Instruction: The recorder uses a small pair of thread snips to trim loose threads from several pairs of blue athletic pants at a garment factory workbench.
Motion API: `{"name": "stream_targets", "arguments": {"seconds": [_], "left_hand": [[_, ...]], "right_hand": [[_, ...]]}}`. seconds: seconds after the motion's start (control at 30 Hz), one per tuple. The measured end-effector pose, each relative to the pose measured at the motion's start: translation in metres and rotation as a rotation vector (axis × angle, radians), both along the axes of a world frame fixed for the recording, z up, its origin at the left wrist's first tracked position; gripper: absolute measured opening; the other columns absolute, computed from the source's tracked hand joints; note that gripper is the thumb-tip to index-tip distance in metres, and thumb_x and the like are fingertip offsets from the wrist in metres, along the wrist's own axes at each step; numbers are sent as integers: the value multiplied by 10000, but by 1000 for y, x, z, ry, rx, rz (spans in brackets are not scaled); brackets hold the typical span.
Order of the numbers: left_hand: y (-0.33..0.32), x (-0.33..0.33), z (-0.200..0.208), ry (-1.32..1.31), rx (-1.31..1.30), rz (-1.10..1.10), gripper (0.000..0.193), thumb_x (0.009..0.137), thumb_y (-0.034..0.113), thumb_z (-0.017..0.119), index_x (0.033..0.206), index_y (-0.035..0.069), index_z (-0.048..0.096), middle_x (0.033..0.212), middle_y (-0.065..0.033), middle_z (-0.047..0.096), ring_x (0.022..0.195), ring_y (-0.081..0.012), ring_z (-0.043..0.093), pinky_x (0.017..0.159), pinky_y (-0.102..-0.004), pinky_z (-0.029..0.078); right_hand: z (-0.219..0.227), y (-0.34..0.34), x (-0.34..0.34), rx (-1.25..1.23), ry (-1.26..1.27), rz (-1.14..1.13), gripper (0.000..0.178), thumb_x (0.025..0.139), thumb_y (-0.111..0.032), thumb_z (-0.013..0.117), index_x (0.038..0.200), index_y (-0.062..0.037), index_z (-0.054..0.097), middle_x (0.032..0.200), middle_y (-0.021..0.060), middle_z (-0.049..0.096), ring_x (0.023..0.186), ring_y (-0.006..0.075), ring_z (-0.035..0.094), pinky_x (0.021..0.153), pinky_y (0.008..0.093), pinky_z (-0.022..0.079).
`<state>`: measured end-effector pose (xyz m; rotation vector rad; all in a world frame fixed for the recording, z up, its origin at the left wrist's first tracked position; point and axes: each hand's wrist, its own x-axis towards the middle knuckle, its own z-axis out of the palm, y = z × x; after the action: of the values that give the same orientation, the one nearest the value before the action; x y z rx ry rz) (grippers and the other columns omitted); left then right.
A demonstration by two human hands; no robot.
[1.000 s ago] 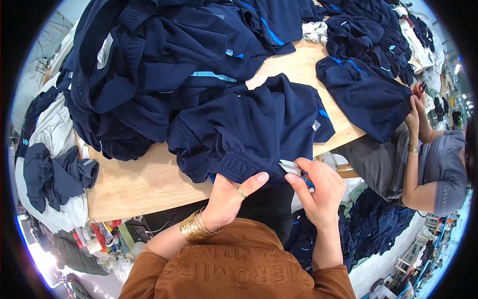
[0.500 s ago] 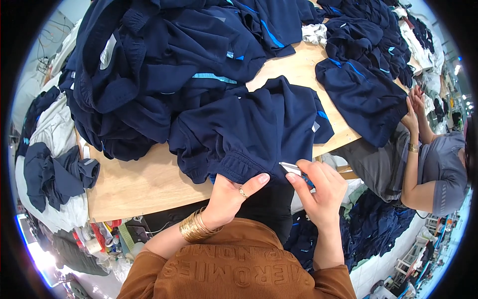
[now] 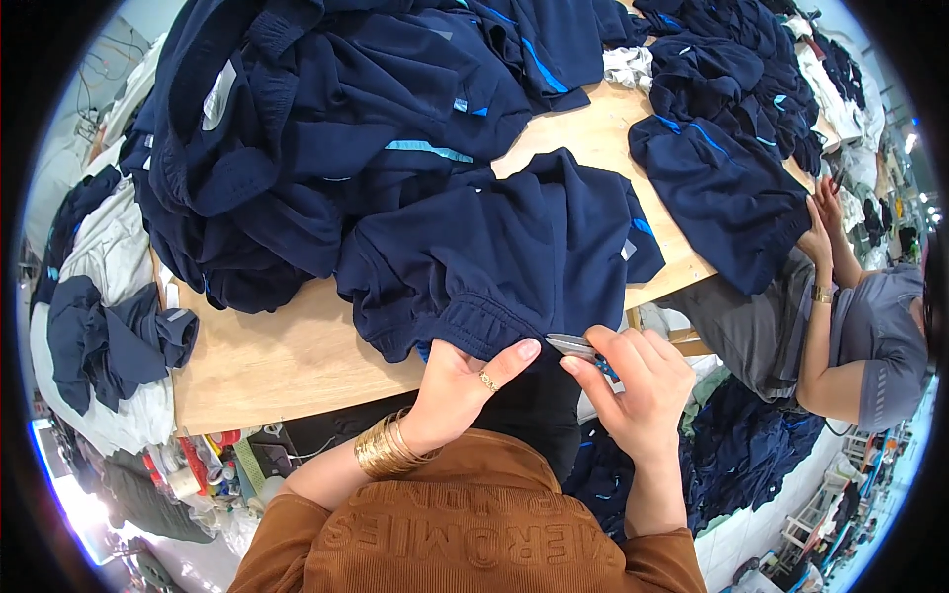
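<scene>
A navy garment [image 3: 514,237] with a gathered elastic edge [image 3: 484,321] lies over the near edge of the table. My left hand [image 3: 457,395] is closed on that elastic edge, its thumb on top and its fingers hidden under the cloth. In my right hand [image 3: 641,390] is a small pair of thread snips [image 3: 570,345], pinched between thumb and fingers. The snips' metal blades point left, their tip close to the garment's edge and a little right of my left thumb. A bit of the blue grip shows below my fingers.
A big heap of navy garments [image 3: 395,89] covers the table's [image 3: 277,366] left and far side. At right, a co-worker [image 3: 840,326] handles another navy garment [image 3: 712,188]. More navy clothing [image 3: 751,455] is piled low at right. White and dark cloths [image 3: 109,336] hang at left.
The snips have turned and dropped slightly, so their blades now point more directly left, nearer the garment's edge. My left hand keeps its hold, almost unmoved.
</scene>
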<state>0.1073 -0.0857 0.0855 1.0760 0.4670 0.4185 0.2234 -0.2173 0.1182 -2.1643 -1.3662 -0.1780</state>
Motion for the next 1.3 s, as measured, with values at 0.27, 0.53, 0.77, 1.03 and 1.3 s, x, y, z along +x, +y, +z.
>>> {"name": "stream_targets", "arguments": {"seconds": [0.27, 0.53, 0.77, 1.03, 1.3], "left_hand": [[-1, -2, 5, -16, 0, 0, 168, 823, 49, 637, 964, -27, 585, 931, -24, 608, 851, -84, 546, 778, -238, 436], [1, -4, 8, -8, 10, -20, 207, 805, 31, 651, 984, -39, 576, 954, -44, 612, 860, -90, 554, 780, -242, 445], [3, -7, 8, 48, 59, -39, 207, 790, 24, 665, 964, -47, 579, 939, -48, 622, 838, -83, 556, 759, -229, 448], [1, -6, 13, -10, -9, -25, 208, 778, 13, 672, 955, -45, 580, 941, -53, 626, 849, -93, 568, 776, -242, 459], [1, -5, 13, -93, -185, -8, 232, 755, 20, 699, 951, -29, 587, 948, -49, 625, 854, -94, 562, 796, -251, 455]], "right_hand": [[2, 0, -4, -25, -34, -26, 204, 722, -261, 709, 817, -112, 607, 615, -9, 502, 529, 164, 491, 474, 285, 371], [3, -3, -6, 4, -21, -58, 219, 702, -256, 724, 822, -112, 609, 610, -7, 503, 533, 169, 492, 474, 288, 374], [6, -4, -9, 19, -24, -72, 241, 697, -267, 728, 839, -114, 608, 610, -4, 500, 533, 167, 481, 475, 288, 370], [5, -1, -10, -5, -27, -39, 243, 706, -263, 723, 842, -101, 605, 610, -1, 493, 527, 168, 469, 473, 285, 364], [-1, 1, -11, 137, 266, 8, 229, 703, -203, 734, 840, -65, 613, 631, 13, 534, 504, 167, 470, 467, 286, 365]]}}
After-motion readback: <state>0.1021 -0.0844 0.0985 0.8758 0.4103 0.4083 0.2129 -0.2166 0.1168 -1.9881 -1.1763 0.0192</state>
